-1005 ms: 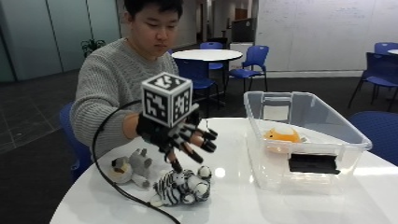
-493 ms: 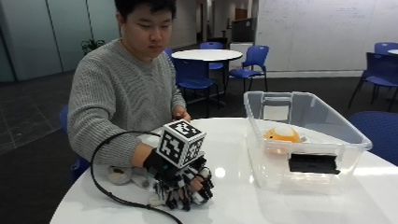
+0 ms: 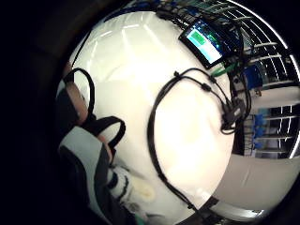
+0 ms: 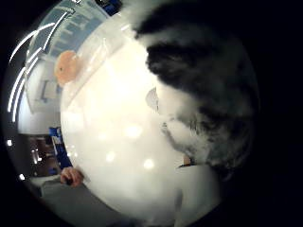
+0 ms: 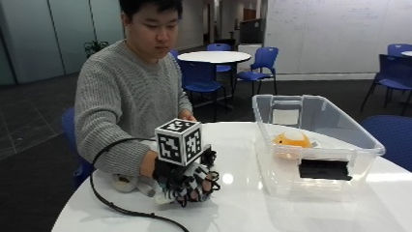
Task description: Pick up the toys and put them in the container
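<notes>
Down on the white table (image 5: 270, 212), the gloved right hand (image 5: 186, 186) sits over a black-and-white striped plush toy (image 5: 205, 182), its fingers curled round the toy. Just beside it, toward the person, a grey plush toy (image 5: 125, 182) lies on the table, partly hidden by the forearm. The clear plastic container (image 5: 322, 145) stands apart on the person's left side, with an orange toy (image 5: 291, 140) lying inside it. In the thumb-side palm view, black-and-white fur (image 4: 203, 90) fills much of the frame.
</notes>
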Demonstrator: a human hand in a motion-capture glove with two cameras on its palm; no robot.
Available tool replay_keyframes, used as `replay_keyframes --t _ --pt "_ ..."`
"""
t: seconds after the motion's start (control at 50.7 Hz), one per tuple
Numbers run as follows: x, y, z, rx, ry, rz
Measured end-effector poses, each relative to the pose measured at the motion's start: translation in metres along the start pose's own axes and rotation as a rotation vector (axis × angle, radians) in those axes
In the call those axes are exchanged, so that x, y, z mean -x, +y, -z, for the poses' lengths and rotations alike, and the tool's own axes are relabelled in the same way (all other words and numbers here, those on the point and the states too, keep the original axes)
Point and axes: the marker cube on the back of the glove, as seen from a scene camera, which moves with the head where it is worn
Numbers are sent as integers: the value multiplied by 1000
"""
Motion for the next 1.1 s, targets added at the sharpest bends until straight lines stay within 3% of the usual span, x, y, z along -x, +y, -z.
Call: replay_keyframes --t 0.177,0.375,0.513,0.69,0.887,1.005,1.104 --pt "14 -3 51 -60 -93 32" --pt "73 -67 208 -317 -115 245" --pt "107 -114 267 -311 -194 246" --pt "144 -171 238 -216 -224 89" --pt "225 -225 175 -104 -48 114" --pt "240 -236 161 -76 -14 232" --pt "243 -239 153 -36 -21 189"
